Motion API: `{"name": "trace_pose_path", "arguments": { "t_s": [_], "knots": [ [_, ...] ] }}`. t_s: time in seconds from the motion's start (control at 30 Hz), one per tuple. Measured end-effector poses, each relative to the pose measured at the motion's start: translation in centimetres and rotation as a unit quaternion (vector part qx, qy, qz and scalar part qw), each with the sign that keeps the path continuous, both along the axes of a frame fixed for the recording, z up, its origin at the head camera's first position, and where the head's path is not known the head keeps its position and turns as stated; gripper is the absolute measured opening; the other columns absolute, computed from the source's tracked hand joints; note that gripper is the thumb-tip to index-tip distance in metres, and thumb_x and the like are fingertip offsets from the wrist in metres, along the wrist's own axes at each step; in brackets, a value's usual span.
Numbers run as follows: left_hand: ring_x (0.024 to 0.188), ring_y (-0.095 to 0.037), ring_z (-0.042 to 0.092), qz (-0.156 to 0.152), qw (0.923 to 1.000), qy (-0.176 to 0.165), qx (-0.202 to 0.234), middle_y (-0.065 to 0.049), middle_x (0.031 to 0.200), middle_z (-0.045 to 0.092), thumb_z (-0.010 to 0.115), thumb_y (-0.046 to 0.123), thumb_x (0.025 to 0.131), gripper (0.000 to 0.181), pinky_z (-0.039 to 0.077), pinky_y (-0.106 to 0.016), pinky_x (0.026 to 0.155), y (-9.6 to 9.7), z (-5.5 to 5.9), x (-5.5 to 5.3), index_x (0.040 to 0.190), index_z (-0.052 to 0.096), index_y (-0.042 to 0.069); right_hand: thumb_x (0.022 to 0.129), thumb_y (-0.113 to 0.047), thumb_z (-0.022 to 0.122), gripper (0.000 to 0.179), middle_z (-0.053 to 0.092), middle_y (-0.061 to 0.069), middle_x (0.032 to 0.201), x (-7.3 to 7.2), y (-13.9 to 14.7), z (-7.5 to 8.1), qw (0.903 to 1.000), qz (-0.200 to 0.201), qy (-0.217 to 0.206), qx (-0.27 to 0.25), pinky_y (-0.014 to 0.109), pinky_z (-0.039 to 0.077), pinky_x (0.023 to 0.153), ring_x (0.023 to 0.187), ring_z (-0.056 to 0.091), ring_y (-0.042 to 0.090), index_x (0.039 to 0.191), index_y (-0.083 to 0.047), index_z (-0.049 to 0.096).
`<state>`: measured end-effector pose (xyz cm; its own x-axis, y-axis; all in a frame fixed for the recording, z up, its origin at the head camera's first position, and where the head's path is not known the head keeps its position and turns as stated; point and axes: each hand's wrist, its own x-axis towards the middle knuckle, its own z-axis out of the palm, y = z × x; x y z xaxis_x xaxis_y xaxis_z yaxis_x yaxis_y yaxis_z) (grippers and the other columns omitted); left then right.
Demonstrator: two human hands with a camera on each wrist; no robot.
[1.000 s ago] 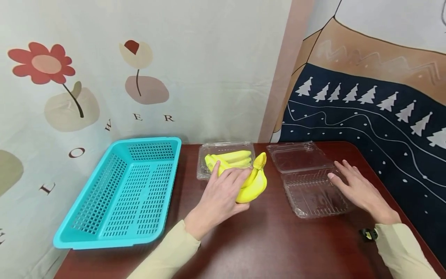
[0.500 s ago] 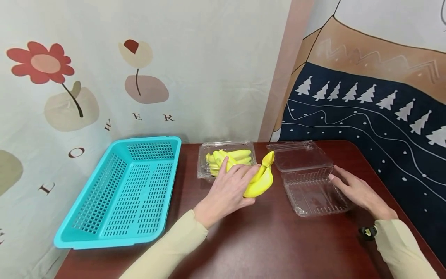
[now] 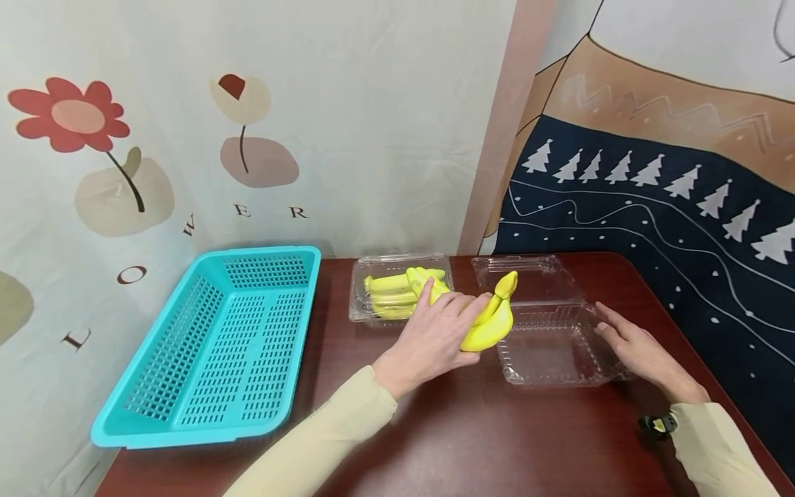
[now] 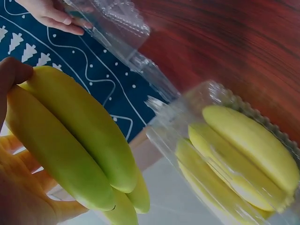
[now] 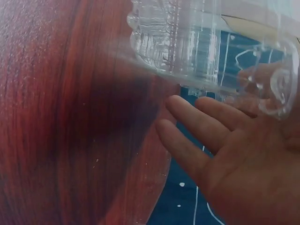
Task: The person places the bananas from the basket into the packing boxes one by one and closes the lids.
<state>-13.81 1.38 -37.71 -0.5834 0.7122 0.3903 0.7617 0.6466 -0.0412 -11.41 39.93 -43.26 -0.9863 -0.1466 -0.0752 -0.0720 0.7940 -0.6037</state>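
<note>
My left hand grips a bunch of yellow bananas above the table, its stem end pointing right. In the left wrist view the bananas have greenish tips, and fingers wrap their far side. To the right, a clear plastic clamshell container lies unfolded, lid tipped toward the wall. My right hand is at its right side, fingers extended. In the right wrist view, the hand has fairly straight fingers; thumb and forefinger are partly seen through the plastic, so firm contact is hard to tell.
A second clear clamshell with bananas inside stands at the back, near the wall. A turquoise perforated basket sits on the left side of the brown table. Printed curtains border the table behind and to the right.
My left hand has carried the bananas rightward, away from the filled clamshell and close to the unfolded one. The right hand has stayed at nearly the same place by the container's edge.
</note>
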Motion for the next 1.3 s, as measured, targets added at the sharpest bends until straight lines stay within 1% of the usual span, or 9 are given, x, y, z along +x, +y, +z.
{"name": "trace_pose_path", "arguments": {
  "t_s": [0.1, 0.2, 0.43, 0.57, 0.83, 0.9, 1.03, 1.13, 1.3],
  "knots": [
    [0.122, -0.019, 0.060, -0.006, 1.0000, -0.004, -0.005, 0.002, 0.130, 0.065, 0.085, 0.051, 0.081, 0.087, 0.029, -0.064, 0.117, 1.2, 0.1, 0.0, 0.151, 0.046, 0.018, 0.113, -0.015, 0.039, 0.055, 0.041, 0.038, 0.151, 0.0, 0.2, -0.3, 0.9998, 0.014, 0.010, -0.010, 0.027, 0.050, 0.099, 0.128, 0.054, 0.053, 0.158, 0.011, 0.023],
    [0.122, -0.018, 0.060, -0.009, 0.9998, -0.011, -0.012, 0.002, 0.130, 0.066, 0.084, 0.054, 0.080, 0.089, 0.031, -0.063, 0.117, 2.6, 0.2, 0.0, 0.152, 0.045, 0.019, 0.111, -0.008, 0.040, 0.053, 0.041, 0.038, 0.152, -0.1, 0.6, -0.5, 0.9989, 0.030, 0.014, -0.034, 0.003, 0.039, 0.083, 0.125, 0.057, 0.052, 0.157, 0.014, 0.024],
    [0.122, -0.016, 0.059, -0.020, 0.9991, -0.019, -0.031, 0.005, 0.131, 0.066, 0.079, 0.057, 0.083, 0.087, 0.032, -0.062, 0.116, 5.9, 0.2, -0.1, 0.154, 0.044, 0.021, 0.111, -0.008, 0.042, 0.055, 0.038, 0.039, 0.153, -0.1, 1.2, -0.6, 0.9951, 0.052, -0.011, -0.084, 0.011, 0.048, 0.085, 0.126, 0.057, 0.048, 0.159, 0.012, 0.021],
    [0.122, -0.015, 0.059, -0.028, 0.9984, -0.023, -0.044, 0.006, 0.133, 0.066, 0.078, 0.060, 0.083, 0.087, 0.034, -0.060, 0.116, 7.7, 0.1, 0.1, 0.154, 0.043, 0.023, 0.112, -0.013, 0.043, 0.058, 0.036, 0.037, 0.156, 0.0, 1.5, -0.7, 0.9921, 0.055, -0.028, -0.109, 0.016, 0.052, 0.086, 0.125, 0.063, 0.029, 0.161, 0.007, 0.019],
    [0.123, -0.012, 0.058, -0.045, 0.9969, -0.023, -0.061, 0.008, 0.128, 0.067, 0.075, 0.062, 0.085, 0.083, 0.035, -0.056, 0.116, 10.8, -0.7, 0.7, 0.153, 0.044, 0.026, 0.113, -0.024, 0.041, 0.065, 0.030, 0.039, 0.157, 0.3, 1.3, -0.6, 0.9888, 0.032, -0.071, -0.127, 0.017, 0.052, 0.087, 0.130, 0.053, 0.049, 0.160, 0.011, 0.014],
    [0.122, -0.012, 0.059, -0.046, 0.9969, -0.021, -0.061, 0.009, 0.126, 0.067, 0.075, 0.062, 0.085, 0.083, 0.035, -0.056, 0.116, 11.4, -1.1, 0.8, 0.153, 0.044, 0.027, 0.113, -0.022, 0.041, 0.064, 0.033, 0.042, 0.154, 0.3, 1.3, -0.6, 0.9891, 0.034, -0.067, -0.126, 0.019, 0.054, 0.087, 0.127, 0.059, 0.038, 0.157, 0.016, 0.014],
    [0.118, -0.011, 0.061, -0.048, 0.9968, -0.012, -0.062, 0.009, 0.122, 0.068, 0.073, 0.062, 0.086, 0.081, 0.037, -0.055, 0.115, 12.5, -1.8, 0.9, 0.152, 0.044, 0.027, 0.113, -0.018, 0.040, 0.062, 0.037, 0.044, 0.149, 0.3, 1.4, -0.7, 0.9860, 0.045, -0.064, -0.148, 0.022, 0.056, 0.087, 0.113, 0.060, -0.002, 0.155, 0.020, 0.014],
    [0.118, -0.011, 0.062, -0.047, 0.9965, -0.010, -0.069, 0.010, 0.123, 0.068, 0.070, 0.064, 0.087, 0.080, 0.037, -0.054, 0.116, 13.2, -2.3, 1.0, 0.154, 0.044, 0.027, 0.114, -0.016, 0.038, 0.060, 0.035, 0.044, 0.149, 0.4, 1.5, -0.9, 0.9838, 0.050, -0.062, -0.161, 0.021, 0.056, 0.086, 0.108, 0.054, -0.013, 0.156, 0.019, 0.014],
    [0.112, -0.009, 0.064, -0.033, 0.9965, -0.013, -0.076, 0.011, 0.119, 0.070, 0.070, 0.064, 0.087, 0.079, 0.037, -0.053, 0.116, 14.0, -3.0, 0.8, 0.153, 0.046, 0.027, 0.114, -0.018, 0.037, 0.061, 0.034, 0.044, 0.151, 0.4, 1.6, -1.0, 0.9878, 0.041, -0.061, -0.137, 0.027, 0.058, 0.088, 0.120, 0.062, 0.016, 0.155, 0.020, 0.013]
  ]
}}
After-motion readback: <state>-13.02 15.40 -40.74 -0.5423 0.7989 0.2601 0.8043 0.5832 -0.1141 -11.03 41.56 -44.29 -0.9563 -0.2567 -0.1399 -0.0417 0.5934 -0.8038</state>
